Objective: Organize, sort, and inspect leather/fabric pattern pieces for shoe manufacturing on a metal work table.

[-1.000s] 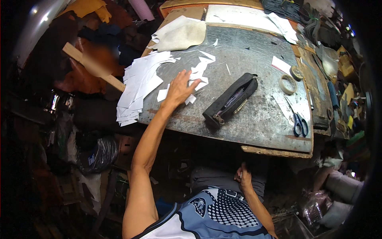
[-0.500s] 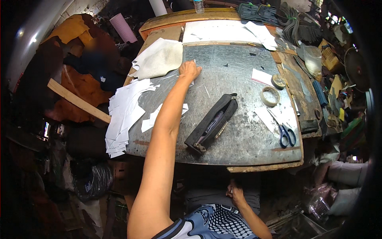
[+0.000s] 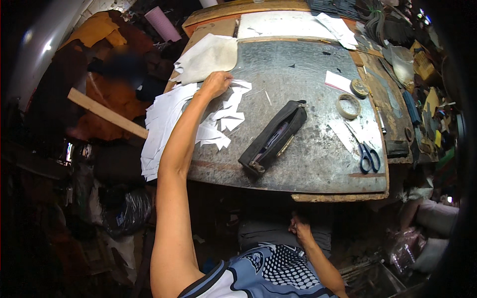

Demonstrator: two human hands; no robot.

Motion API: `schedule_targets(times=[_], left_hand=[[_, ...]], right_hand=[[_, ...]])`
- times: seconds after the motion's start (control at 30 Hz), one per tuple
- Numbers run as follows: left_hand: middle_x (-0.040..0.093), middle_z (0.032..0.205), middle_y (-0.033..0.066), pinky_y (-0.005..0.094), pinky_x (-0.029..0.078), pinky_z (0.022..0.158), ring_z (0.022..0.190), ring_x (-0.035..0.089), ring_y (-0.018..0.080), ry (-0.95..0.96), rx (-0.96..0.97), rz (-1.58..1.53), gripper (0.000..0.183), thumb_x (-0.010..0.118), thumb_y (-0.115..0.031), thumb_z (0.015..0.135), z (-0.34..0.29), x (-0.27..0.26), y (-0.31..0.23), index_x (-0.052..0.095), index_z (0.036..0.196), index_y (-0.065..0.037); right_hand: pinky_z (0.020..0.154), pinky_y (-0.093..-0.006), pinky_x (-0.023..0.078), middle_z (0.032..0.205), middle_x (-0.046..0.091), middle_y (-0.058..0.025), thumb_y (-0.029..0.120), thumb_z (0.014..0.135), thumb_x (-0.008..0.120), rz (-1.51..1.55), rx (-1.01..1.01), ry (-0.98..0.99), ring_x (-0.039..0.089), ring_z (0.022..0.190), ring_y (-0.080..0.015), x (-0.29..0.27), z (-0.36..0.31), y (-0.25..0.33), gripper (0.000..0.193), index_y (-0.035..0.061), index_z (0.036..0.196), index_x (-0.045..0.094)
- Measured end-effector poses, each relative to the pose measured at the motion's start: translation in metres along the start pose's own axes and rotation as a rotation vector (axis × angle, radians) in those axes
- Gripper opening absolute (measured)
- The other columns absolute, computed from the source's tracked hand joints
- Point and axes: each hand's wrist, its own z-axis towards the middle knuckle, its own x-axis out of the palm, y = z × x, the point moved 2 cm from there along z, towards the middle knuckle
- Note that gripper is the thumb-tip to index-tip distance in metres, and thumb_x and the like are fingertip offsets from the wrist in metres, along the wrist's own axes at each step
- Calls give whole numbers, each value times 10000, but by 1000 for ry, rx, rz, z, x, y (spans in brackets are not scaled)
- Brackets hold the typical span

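My left hand (image 3: 217, 83) reaches over the table with its fingers curled down beside the lower edge of a pale, cream-coloured sheet (image 3: 211, 57). Cut white paper scraps (image 3: 226, 119) lie by its fingertips and below them; whether the fingers grip one is hidden. Under and left of my forearm spreads a pile of white paper pieces (image 3: 161, 124). Below the table edge, near my lap, my right hand (image 3: 299, 227) is closed, and anything inside it cannot be made out. A black zip pencil case (image 3: 274, 139) rests partly unzipped at mid-table.
To the right are scissors with dark blue handles (image 3: 368, 159), a tape roll (image 3: 348, 106), a second, darker roll (image 3: 359, 88) and a white card (image 3: 338, 81). A white board (image 3: 283, 26) lies at the back. A wooden slat (image 3: 107, 113) juts out at the left.
My left hand has moved left across the table, toward the paper pile. More paper scraps show to the right of my forearm. The view has shifted slightly; my right hand stays by my lap.
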Motion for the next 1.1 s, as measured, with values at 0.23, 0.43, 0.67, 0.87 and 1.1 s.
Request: schedule_targets(times=[0.23,0.43,0.67,0.87,1.1], left_hand=[[584,1296,191,379,415,1040,1196,553,354,35,70,-169,367,542,-281,896,-50,-6,-23,680,1095,-5],[403,1464,215,423,291,1129,1364,372,349,84,122,-125,515,415,-445,974,-4,27,-36,554,1332,-102],[374,1501,156,421,272,1147,1399,323,337,228,143,25,528,382,-440,1001,-64,28,-32,490,1384,-93],[452,1439,180,397,276,1143,1388,347,330,279,142,-176,481,418,-367,1008,-136,-6,-59,568,1287,-5],[460,1413,229,453,257,1135,1379,350,377,33,190,-287,842,689,-540,803,-208,-41,-152,448,1373,31]], right_hand=[[478,-296,418,529,409,-4,481,925,598,-53,-35,30,394,420,-114,0,-3,4,476,86,676,502],[507,-317,444,531,410,-3,437,899,647,9,-30,24,373,400,-118,3,-6,0,439,86,681,498],[513,-315,454,518,409,1,431,911,635,26,-6,51,383,399,-120,-2,-1,-2,426,93,684,512],[503,-302,451,514,412,1,438,909,635,26,-7,72,401,404,-120,-1,-1,2,419,89,705,523],[499,-281,421,520,405,6,419,933,606,-35,-43,88,387,423,-105,4,-6,4,427,78,691,520]])
